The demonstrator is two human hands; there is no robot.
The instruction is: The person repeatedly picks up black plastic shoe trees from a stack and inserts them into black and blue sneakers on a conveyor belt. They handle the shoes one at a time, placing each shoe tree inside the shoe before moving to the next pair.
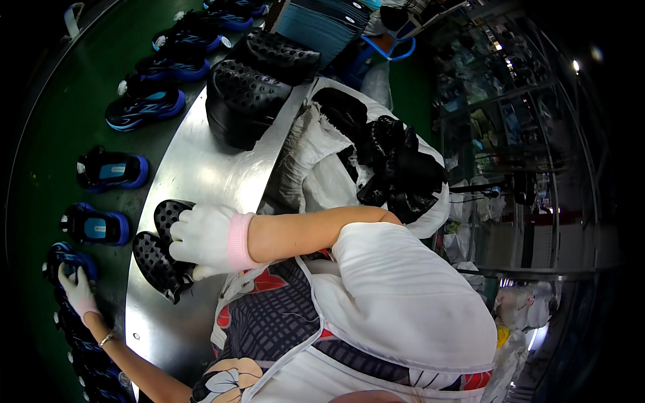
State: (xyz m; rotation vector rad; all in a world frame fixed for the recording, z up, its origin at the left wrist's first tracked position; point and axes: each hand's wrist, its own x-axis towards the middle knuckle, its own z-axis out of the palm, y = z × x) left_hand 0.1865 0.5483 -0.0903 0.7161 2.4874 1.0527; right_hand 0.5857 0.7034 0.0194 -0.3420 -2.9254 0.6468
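Seen in the head view, a blue-black shoe (pixel 66 254) on a green surface (pixel 40 161) is touched by the gloved left hand (pixel 79 290). The thumb and a finger of that hand are spread against the shoe's near end; whether the shoe is gripped or only pressed cannot be told.

Two black, perforated forms (pixel 156 263) are laid side by side on the metal table (pixel 201 164), and both are partly covered by the right hand (pixel 205 236), gloved in white with a pink cuff. Its fingers are bent over the forms, but their tips are hidden, so a firm grasp cannot be confirmed.

On the green surface, further shoes (pixel 144 111) are lined up along the table. A pale blue, letter-like mark is borne on the side of one; bright blue insoles (pixel 113 170) are shown in two others, with faint print too small to be read. More black forms (pixel 250 87) are piled at the table's far end. Beside it, black items (pixel 403 168) are held in a white sack (pixel 328 183). White oval marks are carried by a blue stack (pixel 312 37) beyond the pile.
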